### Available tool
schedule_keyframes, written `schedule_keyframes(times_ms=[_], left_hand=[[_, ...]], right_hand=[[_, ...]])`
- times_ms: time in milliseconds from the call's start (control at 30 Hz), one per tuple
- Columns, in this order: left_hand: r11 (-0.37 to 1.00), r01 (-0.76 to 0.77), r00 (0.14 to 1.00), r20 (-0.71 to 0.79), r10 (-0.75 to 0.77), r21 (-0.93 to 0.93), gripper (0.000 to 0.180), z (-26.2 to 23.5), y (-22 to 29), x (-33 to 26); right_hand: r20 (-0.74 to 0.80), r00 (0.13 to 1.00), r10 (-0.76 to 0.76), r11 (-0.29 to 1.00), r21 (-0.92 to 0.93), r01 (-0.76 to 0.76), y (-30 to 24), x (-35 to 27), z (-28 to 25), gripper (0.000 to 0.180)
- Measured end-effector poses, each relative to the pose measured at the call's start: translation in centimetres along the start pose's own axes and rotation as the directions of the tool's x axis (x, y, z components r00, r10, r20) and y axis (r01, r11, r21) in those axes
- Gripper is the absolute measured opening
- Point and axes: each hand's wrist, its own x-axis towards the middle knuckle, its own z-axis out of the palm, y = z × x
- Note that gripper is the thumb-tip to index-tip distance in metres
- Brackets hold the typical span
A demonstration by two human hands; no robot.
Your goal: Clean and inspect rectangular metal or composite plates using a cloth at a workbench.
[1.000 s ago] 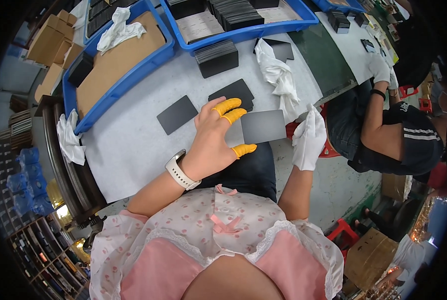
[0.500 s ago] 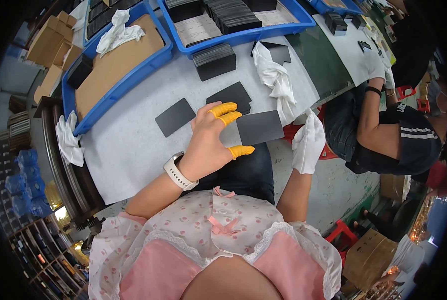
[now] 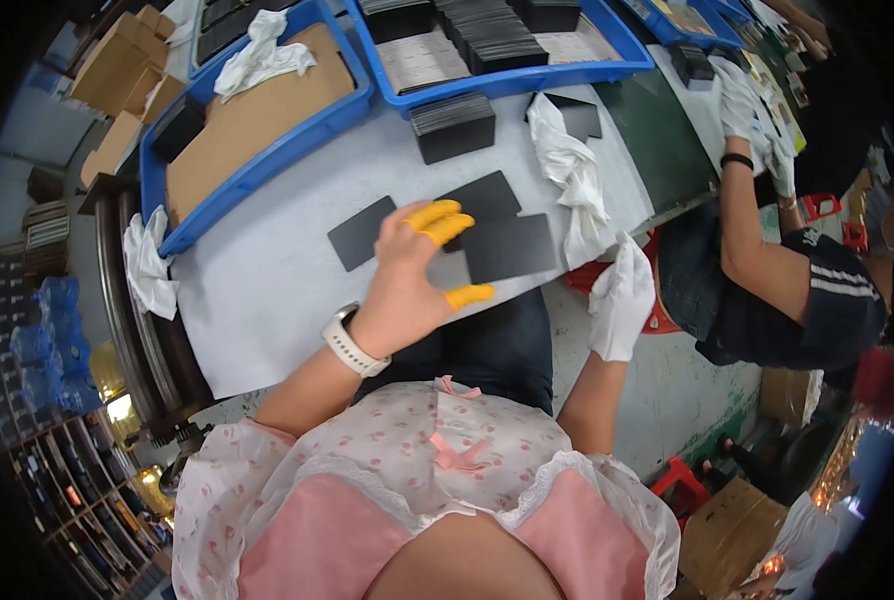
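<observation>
A pale, smooth worktable (image 3: 267, 290) fills the middle of the view. At its far edge stand two blue plastic bins: one (image 3: 267, 165) lined with flat brown cardboard, the other (image 3: 527, 75) packed with rows of dark plates. A crumpled white cloth (image 3: 572, 175) lies on the table at the right, near a small stack of dark plates (image 3: 454, 127). Three thin, matte, dark grey rectangular sheets lie flat near the table's front edge: one (image 3: 360, 232) to the left, one (image 3: 480, 197) farther back, and one (image 3: 509, 247) at the near edge, just beside the hands.

The left hand (image 3: 412, 280) hovers over that nearest sheet, fingers spread and open, yellow rubber caps on the fingertips (image 3: 447, 220), a white watch (image 3: 352, 345) on the wrist. The right hand (image 3: 622, 300), in a white cotton glove, hangs past the table's edge, fingers loosely curled, holding nothing.
</observation>
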Motion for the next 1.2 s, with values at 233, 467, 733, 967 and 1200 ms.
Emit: schedule_keyframes(times_ms=[233, 467, 733, 967, 1200], left_hand=[[0.944, 0.25, 0.955, -0.215, -0.205, 0.213, 0.091, -6.6, -7.6, -5.4], [0.935, 0.054, 0.998, -0.046, -0.041, 0.35, 0.089, -1.0, -3.3, 1.2], [0.912, 0.147, 0.984, 0.039, -0.175, 0.383, 0.069, 1.6, -3.1, 3.9], [0.951, 0.052, 0.994, -0.109, -0.02, 0.304, 0.067, 1.3, -1.4, 4.0], [0.979, -0.03, 0.999, -0.023, 0.036, 0.202, 0.064, 1.8, 1.5, 3.0]], right_hand=[[-0.04, 0.999, 0.009, 0.999, -0.037, -0.01, 0.8, 0.3, -0.6, 0.038], [-0.031, 0.999, 0.019, 0.999, -0.027, -0.02, -0.6, -0.4, 1.5, 0.037], [-0.07, 0.998, -0.006, 1.0, -0.028, 0.005, 0.9, 0.3, -2.3, 0.035], [0.197, 0.977, -0.087, 0.993, 0.096, 0.069, 2.3, -1.0, -1.4, 0.05], [0.359, 0.903, 0.235, 0.752, 0.521, -0.403, 0.8, -1.9, 3.8, 0.057]])
